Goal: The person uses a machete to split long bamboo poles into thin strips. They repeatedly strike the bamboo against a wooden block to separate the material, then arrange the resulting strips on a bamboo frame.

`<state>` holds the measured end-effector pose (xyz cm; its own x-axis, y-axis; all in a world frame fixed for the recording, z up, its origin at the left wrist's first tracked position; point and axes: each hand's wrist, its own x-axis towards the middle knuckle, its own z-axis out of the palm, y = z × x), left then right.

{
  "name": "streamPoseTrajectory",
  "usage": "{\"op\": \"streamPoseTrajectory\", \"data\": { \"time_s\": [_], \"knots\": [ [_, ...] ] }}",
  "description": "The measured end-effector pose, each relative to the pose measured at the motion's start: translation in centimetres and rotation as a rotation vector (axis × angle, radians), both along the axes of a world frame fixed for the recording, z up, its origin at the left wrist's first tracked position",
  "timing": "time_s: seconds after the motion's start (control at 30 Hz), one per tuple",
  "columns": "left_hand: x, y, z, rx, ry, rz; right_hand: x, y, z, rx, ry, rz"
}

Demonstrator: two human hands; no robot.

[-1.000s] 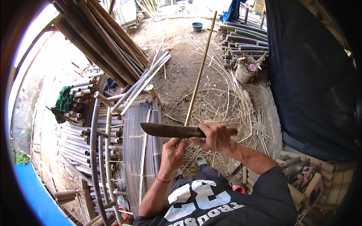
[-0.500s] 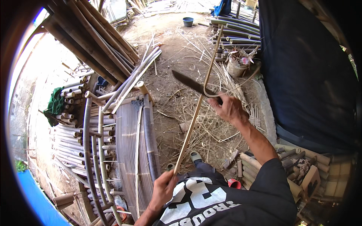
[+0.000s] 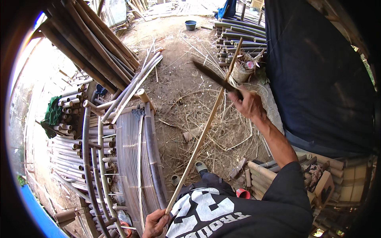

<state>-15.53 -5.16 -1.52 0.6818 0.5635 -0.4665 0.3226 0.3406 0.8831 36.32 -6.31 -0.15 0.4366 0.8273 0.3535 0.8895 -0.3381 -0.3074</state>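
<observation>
Long bamboo strip [image 3: 199, 146], slanting up and away from the black shirt [image 3: 270, 214] over litter-strewn ground [image 3: 170, 75]. Narrow, pale tan, nearly straight, darker toward the far tip. Grasped at the near end by the curled left hand [image 3: 156, 224]. Crossed near the far end by a dark-bladed machete [image 3: 214, 76], clasped by its handle in the right hand [image 3: 248, 104]; impossible to tell whether touching.

Close to the shirt, a red cup [image 3: 243, 193], too small for reading inside. Farther, beside stacked bamboo poles [image 3: 238, 25], a pale container [image 3: 243, 75] stuffed with dry scraps, topped with something pink. Beyond, a dark round bucket [image 3: 191, 26], contents unclear.
</observation>
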Motion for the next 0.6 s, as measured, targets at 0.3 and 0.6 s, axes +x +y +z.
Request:
{"op": "streamPoseTrajectory", "data": {
  "time_s": [0.3,0.6],
  "knots": [
    [-2.0,0.6,-1.3,0.063,0.051,-0.016,7.7,-1.6,-1.3,0.278,0.279,-0.299],
    [13.2,5.3,-0.7,-0.040,-0.177,-0.007,-12.5,4.9,-5.2,0.567,1.249,0.106]
  ]
}}
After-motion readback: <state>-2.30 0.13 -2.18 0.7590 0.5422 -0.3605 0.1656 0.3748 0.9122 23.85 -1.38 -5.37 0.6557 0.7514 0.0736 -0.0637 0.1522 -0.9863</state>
